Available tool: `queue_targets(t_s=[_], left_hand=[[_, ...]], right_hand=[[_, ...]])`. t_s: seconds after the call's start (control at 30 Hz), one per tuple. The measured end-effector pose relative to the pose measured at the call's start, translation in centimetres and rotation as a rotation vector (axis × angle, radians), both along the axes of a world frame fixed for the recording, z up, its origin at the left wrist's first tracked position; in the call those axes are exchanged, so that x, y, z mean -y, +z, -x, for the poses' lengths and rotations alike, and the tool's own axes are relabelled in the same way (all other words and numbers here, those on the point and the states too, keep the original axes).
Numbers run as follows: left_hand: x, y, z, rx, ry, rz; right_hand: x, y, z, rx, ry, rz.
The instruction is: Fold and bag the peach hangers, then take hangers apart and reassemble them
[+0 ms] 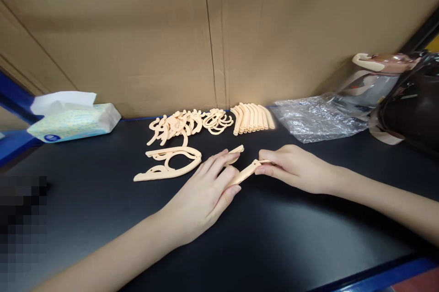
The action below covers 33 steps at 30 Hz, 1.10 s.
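My left hand (209,186) rests on the dark tabletop (291,237) with its fingers closed around one end of a cream plastic arm piece (246,173). My right hand (295,166) pinches the other end of the same piece. A second cream piece (236,149) pokes out just behind my left fingers. To the left lie stacked, assembled cream hanger parts (169,164). Further back sit a pile of hook-shaped parts (187,123) and a neat row of curved arm pieces (252,117).
A cardboard wall (219,31) closes off the back. A tissue pack (73,120) lies at the back left. Crumpled clear plastic (317,118), a drinking bottle (373,77) and a dark bag (414,104) fill the back right. A blue edge (394,276) runs along the front.
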State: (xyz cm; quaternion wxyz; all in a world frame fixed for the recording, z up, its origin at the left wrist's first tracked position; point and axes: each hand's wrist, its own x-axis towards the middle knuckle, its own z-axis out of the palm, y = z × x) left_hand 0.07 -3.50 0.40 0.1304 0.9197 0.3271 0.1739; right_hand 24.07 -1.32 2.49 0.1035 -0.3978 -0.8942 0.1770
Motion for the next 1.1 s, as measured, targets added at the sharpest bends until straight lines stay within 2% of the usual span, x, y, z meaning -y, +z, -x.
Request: queue_targets(t_s=[0.17,0.63,1.1], left_hand=[[0.15,0.12,0.04,0.009,-0.01,0.005],[0.15,0.32,0.02,0.017,-0.047,0.004],[0.08,-0.08,0.26,-0.044,-0.04,-0.105]], right_hand=[[0.05,-0.15,-0.08,0.058,0.015,-0.065],[-0.34,-0.83,-0.51,0.261,0.123,-0.43],[-0.13,-0.93,-0.29,0.141,0.07,-0.236]])
